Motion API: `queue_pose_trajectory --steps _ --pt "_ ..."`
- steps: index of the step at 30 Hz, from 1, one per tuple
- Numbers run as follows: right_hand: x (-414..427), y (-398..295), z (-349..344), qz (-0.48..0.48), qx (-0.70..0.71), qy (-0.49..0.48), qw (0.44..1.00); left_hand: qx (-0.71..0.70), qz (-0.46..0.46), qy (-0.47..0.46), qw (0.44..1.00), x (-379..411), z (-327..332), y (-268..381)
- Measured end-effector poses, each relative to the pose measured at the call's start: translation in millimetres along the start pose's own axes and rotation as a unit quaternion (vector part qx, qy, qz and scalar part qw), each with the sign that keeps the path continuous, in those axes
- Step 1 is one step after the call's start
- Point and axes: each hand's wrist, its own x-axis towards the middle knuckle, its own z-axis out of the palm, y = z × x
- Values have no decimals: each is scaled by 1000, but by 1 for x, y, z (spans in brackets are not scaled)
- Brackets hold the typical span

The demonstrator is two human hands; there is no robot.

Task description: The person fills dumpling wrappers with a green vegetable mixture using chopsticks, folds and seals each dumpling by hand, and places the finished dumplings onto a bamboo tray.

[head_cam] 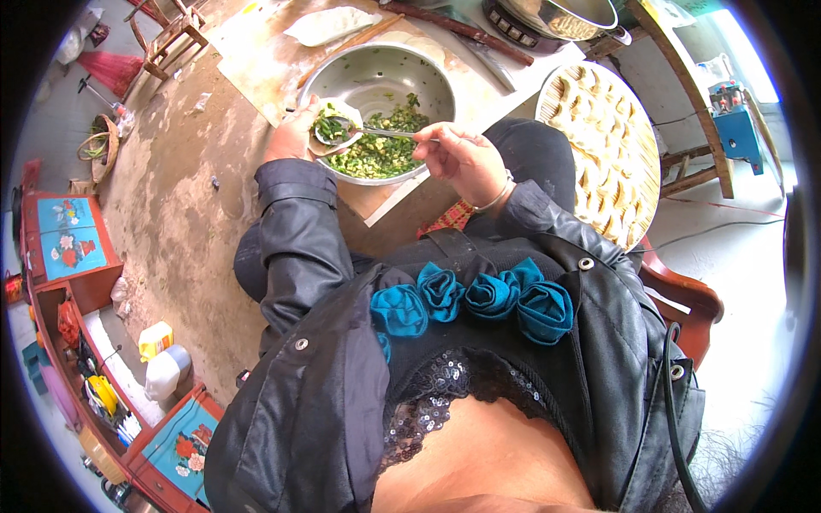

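Over the near left rim of a large metal bowl (391, 70), my left hand (293, 133) cups a round dough wrapper (354, 117). Chopped green filling (330, 130) lies on the wrapper. My right hand (463, 157) grips the handle of a metal spoon (391, 133), whose bowl rests against that filling. More green and yellow filling (385, 151) covers the near side of the bowl's bottom. To the right of my right hand, a round woven tray (649, 186) carries rows of folded dumplings (593, 147).
The bowl stands on a floury board (256, 83) with a lump of dough (330, 25) and a thin wooden rolling pin (353, 48). Behind are a dark stick (462, 32), a knife (490, 64) and an electric cooker with a pot (545, 32). A painted cabinet (70, 237) stands left.
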Motion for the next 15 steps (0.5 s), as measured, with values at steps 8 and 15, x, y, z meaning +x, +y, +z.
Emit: queue_pose_trajectory --steps 8,15 --pt "4 5 7 -1 -46 41 998 80 -11 26 996 -11 5 2" --pt "-6 -10 5 -100 -62 -1 993 204 135 -29 969 12 -31 -14"
